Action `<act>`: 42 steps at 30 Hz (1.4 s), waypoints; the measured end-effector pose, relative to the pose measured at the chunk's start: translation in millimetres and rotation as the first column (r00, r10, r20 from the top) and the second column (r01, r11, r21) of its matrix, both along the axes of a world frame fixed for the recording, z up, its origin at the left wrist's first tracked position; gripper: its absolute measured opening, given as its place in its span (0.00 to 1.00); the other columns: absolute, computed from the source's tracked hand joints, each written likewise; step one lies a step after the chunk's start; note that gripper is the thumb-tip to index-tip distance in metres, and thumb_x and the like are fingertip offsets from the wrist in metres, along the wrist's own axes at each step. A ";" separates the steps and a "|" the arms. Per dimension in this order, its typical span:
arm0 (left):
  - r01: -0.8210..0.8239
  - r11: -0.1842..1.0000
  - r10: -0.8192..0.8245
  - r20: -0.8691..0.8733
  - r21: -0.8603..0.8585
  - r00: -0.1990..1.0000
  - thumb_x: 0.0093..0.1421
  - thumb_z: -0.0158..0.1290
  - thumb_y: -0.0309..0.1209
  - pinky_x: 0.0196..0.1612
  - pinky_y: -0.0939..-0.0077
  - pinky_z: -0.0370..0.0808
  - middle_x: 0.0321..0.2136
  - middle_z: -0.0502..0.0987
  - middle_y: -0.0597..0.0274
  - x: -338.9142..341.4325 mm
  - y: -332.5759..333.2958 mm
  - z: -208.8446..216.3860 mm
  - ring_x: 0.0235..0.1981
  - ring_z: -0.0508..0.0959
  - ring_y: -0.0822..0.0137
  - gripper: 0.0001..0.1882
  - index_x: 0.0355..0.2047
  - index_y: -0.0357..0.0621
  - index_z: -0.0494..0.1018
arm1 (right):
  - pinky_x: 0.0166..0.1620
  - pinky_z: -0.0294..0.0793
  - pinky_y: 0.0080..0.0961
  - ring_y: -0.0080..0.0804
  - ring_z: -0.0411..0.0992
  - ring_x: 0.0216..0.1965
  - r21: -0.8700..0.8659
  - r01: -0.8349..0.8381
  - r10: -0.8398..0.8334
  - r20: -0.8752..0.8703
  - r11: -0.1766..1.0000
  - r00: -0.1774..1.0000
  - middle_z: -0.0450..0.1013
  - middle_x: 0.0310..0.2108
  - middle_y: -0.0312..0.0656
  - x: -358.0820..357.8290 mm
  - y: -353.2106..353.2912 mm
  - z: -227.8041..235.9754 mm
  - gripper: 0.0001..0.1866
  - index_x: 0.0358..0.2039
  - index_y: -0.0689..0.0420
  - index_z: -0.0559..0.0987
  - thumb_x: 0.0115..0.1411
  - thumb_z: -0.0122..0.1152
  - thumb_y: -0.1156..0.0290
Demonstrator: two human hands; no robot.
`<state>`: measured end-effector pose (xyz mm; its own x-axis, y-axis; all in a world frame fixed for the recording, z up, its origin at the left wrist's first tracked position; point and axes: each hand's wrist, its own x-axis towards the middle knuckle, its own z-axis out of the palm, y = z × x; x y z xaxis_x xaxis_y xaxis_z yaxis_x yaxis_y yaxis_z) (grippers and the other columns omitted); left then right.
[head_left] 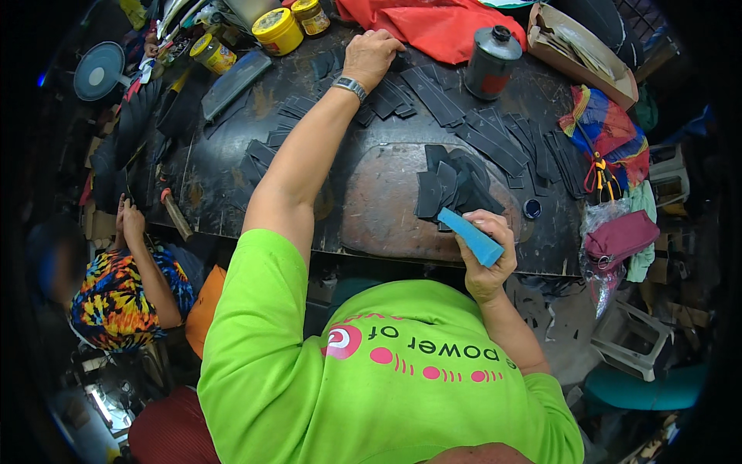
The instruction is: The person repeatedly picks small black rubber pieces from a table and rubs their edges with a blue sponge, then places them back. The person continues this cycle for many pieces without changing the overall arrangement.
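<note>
My left hand (369,59) stretches to the far side of the table, a watch on its wrist. Its fingers are drawn together over dark pieces; what they pinch, if anything, is hidden. In my right hand (488,255), close to the near edge, is a blue foam block (471,237). Just beyond it, a loose pile of black cut pieces (456,182) lies on a worn brown board (375,193). Rows of black strips (495,143) fan across the table behind the board. A small round dark container (532,209) stands right of the board.
A grey metal canister (491,66) stands at the far right, near a red cloth (433,27) and a cardboard box (580,58). Yellow jars (277,32) are at the back. A hammer (176,209) lies left; another person (127,290) works beyond it. A maroon pouch (621,240) sits right.
</note>
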<state>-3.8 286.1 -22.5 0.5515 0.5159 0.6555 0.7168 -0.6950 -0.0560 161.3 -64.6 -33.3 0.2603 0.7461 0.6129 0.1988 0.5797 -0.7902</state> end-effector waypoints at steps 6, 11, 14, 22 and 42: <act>-0.030 0.995 0.032 0.019 -0.096 0.999 0.52 0.53 0.25 0.44 0.65 0.74 0.40 0.79 0.61 -0.6 -25.1 10.4 0.41 0.77 0.58 0.12 0.35 0.55 0.80 | 0.45 0.72 0.29 0.37 0.74 0.40 -0.010 0.001 -0.002 -0.093 1.000 0.996 0.74 0.38 0.50 4.1 0.0 -2.4 0.20 0.41 0.61 0.72 0.48 0.66 0.86; 0.298 0.864 -0.183 0.299 -0.406 0.937 0.55 0.56 0.35 0.49 0.65 0.72 0.37 0.79 0.54 -17.7 -131.4 21.7 0.43 0.77 0.55 0.11 0.38 0.48 0.81 | 0.47 0.73 0.31 0.36 0.72 0.44 -0.058 -0.058 0.025 -0.455 0.997 0.890 0.71 0.42 0.49 1.8 -0.5 -5.4 0.19 0.45 0.62 0.69 0.53 0.63 0.84; 0.236 0.786 -0.089 0.273 -0.571 0.958 0.52 0.63 0.40 0.50 0.66 0.70 0.43 0.75 0.55 -26.6 -201.0 22.3 0.46 0.74 0.56 0.18 0.40 0.45 0.79 | 0.44 0.78 0.33 0.35 0.72 0.43 -0.080 -0.130 0.041 -0.681 0.988 0.731 0.70 0.44 0.49 0.2 -1.5 -1.3 0.19 0.46 0.61 0.69 0.55 0.62 0.84; 0.176 0.838 -0.024 0.288 -0.517 0.957 0.44 0.68 0.39 0.48 0.66 0.69 0.38 0.77 0.62 -20.3 -246.6 12.9 0.44 0.74 0.57 0.20 0.37 0.46 0.79 | 0.38 0.80 0.29 0.32 0.73 0.38 -0.077 -0.133 0.053 -0.641 0.988 0.766 0.70 0.41 0.45 -0.1 2.6 2.5 0.18 0.47 0.61 0.69 0.57 0.60 0.83; 0.224 0.697 0.033 0.343 -0.681 0.939 0.44 0.68 0.33 0.42 0.71 0.74 0.40 0.73 0.59 -11.7 -246.2 16.4 0.38 0.75 0.61 0.21 0.41 0.44 0.79 | 0.37 0.78 0.26 0.30 0.75 0.33 -0.125 -0.198 0.076 -0.632 0.972 0.771 0.72 0.39 0.42 2.8 5.9 6.2 0.17 0.44 0.62 0.70 0.55 0.62 0.84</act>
